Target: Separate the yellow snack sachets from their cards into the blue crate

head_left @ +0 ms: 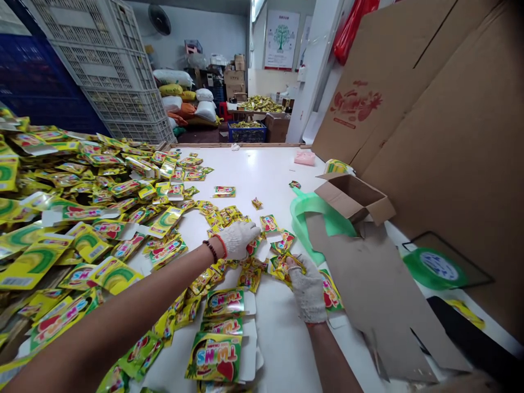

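Note:
My left hand (pixel 240 240), in a white knit glove with a bead bracelet at the wrist, is closed on a small printed candy box (pixel 254 248) whose white flap stands open. My right hand (pixel 308 289), also gloved, pinches several yellow candy sachets (pixel 283 267) just right of that box. Loose yellow sachets (pixel 223 217) lie around and under my left hand. Nearer to me, a row of candy boxes (pixel 216 357) lies with white flaps open to the right. Another printed box (pixel 331 289) rests beside my right hand, partly hidden by it.
A large heap of candy boxes and sachets (pixel 102 191) covers the left side of the white table (pixel 262 158). On the right are a small open carton (pixel 356 191), a green plastic bag (pixel 301 213), flat cardboard (pixel 368 284) and a tall cardboard sheet (pixel 446 136). Stacked crates (pixel 106 71) stand behind.

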Demonstrator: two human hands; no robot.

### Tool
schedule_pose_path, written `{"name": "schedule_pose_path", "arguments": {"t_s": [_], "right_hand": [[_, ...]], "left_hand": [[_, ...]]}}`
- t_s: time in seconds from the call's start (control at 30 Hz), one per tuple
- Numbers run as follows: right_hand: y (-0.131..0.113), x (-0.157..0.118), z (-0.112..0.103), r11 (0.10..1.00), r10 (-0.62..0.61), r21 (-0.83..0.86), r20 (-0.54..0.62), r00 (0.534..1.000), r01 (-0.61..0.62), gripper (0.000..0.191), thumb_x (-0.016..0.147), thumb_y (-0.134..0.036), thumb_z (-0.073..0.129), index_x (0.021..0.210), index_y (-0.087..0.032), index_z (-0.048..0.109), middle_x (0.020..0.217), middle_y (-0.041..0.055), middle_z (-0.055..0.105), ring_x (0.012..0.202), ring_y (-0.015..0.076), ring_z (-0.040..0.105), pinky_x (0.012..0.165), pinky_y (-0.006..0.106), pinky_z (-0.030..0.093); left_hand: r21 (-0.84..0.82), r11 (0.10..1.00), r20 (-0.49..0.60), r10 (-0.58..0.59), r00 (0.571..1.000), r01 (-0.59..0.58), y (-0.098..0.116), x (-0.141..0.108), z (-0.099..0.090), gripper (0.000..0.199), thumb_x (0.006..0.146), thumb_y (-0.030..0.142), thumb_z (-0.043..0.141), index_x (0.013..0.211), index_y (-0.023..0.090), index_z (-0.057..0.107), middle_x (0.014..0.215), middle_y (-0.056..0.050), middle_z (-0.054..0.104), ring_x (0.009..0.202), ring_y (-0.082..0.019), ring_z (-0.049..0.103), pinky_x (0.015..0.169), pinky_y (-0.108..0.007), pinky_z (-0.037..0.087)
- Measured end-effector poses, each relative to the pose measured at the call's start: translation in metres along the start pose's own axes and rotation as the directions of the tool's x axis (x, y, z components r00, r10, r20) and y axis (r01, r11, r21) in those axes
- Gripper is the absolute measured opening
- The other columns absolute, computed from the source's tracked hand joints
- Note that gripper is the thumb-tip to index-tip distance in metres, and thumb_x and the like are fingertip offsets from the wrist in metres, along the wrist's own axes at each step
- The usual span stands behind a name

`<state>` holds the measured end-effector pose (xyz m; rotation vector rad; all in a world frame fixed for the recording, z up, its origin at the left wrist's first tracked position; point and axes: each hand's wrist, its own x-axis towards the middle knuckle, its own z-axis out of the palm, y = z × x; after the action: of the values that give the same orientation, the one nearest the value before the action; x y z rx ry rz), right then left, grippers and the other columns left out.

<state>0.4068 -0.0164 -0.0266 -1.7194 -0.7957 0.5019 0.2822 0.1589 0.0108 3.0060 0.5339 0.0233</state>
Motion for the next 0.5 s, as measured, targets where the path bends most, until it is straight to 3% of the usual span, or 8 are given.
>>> {"name": "schedule_pose_path", "arguments": {"t_s": [0.07, 0.13, 0.2, 0.27, 0.33, 0.4, 0.5], "right_hand": [[-0.007, -0.004, 0.001, 0.999, -0.028, -0.034, -0.042, 0.999, 0.026, 0.034, 0.079, -0.045, 0.051, 0.09, -0.015, 0.063, 0.085, 0.008, 0.067, 0.074, 0.0192, 0.061, 0.067, 0.027, 0.05], [-0.015, -0.008, 0.001, 0.994, -0.053, -0.097, 0.002, 0.999, 0.052, 0.032, 0.079, -0.043, 0.051, 0.087, -0.015, 0.064, 0.083, 0.0077, 0.067, 0.073, 0.0192, 0.06, 0.067, 0.027, 0.049], [-0.023, -0.012, 0.001, 0.979, -0.08, -0.172, 0.156, 0.985, 0.107, 0.027, 0.077, -0.038, 0.052, 0.082, -0.015, 0.065, 0.078, 0.0063, 0.067, 0.072, 0.0188, 0.06, 0.066, 0.027, 0.048], [-0.031, -0.017, 0.002, 0.961, -0.096, -0.217, 0.328, 0.94, 0.173, 0.02, 0.074, -0.032, 0.055, 0.076, -0.016, 0.067, 0.073, 0.0041, 0.067, 0.069, 0.0178, 0.059, 0.065, 0.026, 0.046], [-0.038, -0.02, 0.004, 0.948, -0.097, -0.239, 0.409, 0.907, 0.209, 0.013, 0.071, -0.026, 0.057, 0.069, -0.017, 0.067, 0.067, 0.0021, 0.065, 0.065, 0.0163, 0.058, 0.062, 0.025, 0.044], [-0.043, -0.025, 0.004, 0.945, -0.079, -0.262, 0.395, 0.915, 0.194, 0.011, 0.069, -0.023, 0.056, 0.066, -0.017, 0.065, 0.061, 0.0012, 0.062, 0.06, 0.0149, 0.055, 0.057, 0.025, 0.043], [-0.045, -0.033, 0.001, 0.965, -0.039, -0.225, 0.384, 0.922, 0.134, 0.019, 0.074, -0.027, 0.051, 0.084, -0.015, 0.063, 0.061, 0.0, 0.06, 0.054, 0.0131, 0.053, 0.049, 0.023, 0.041]], "left_hand": [[-0.007, 1.0, 0.013, -0.018, 1.0, 0.018, 0.013, -0.022, -0.007, 0.049, 0.057, 0.021, 0.058, 0.106, 0.017, 0.051, 0.099, -0.011, 0.056, 0.084, -0.027, 0.055, 0.073, -0.037, 0.042], [-0.035, 0.999, -0.006, -0.031, 1.0, 0.031, 0.029, -0.046, -0.013, 0.046, 0.059, 0.024, 0.057, 0.104, 0.02, 0.05, 0.098, -0.009, 0.055, 0.085, -0.026, 0.054, 0.071, -0.035, 0.042], [-0.067, 0.996, -0.044, -0.058, 0.997, 0.055, 0.046, -0.066, -0.017, 0.041, 0.06, 0.022, 0.056, 0.101, 0.02, 0.05, 0.099, -0.008, 0.054, 0.087, -0.025, 0.053, 0.071, -0.034, 0.042], [-0.086, 0.993, -0.068, -0.083, 0.994, 0.077, 0.061, -0.082, -0.017, 0.04, 0.059, 0.018, 0.054, 0.099, 0.02, 0.05, 0.1, -0.008, 0.053, 0.088, -0.024, 0.051, 0.072, -0.033, 0.042], [-0.097, 0.992, -0.07, -0.087, 0.994, 0.08, 0.072, -0.094, -0.015, 0.041, 0.058, 0.016, 0.052, 0.098, 0.019, 0.05, 0.101, -0.008, 0.053, 0.089, -0.024, 0.05, 0.074, -0.034, 0.042], [-0.109, 0.989, -0.073, -0.11, 0.991, 0.101, 0.079, -0.104, -0.011, 0.041, 0.057, 0.014, 0.052, 0.098, 0.019, 0.051, 0.101, -0.008, 0.052, 0.092, -0.025, 0.049, 0.076, -0.035, 0.042], [-0.122, 0.975, -0.095, -0.197, 0.976, 0.184, 0.082, -0.116, -0.004, 0.048, 0.057, 0.012, 0.051, 0.104, 0.02, 0.05, 0.105, -0.009, 0.052, 0.095, -0.026, 0.049, 0.079, -0.036, 0.042]]}}
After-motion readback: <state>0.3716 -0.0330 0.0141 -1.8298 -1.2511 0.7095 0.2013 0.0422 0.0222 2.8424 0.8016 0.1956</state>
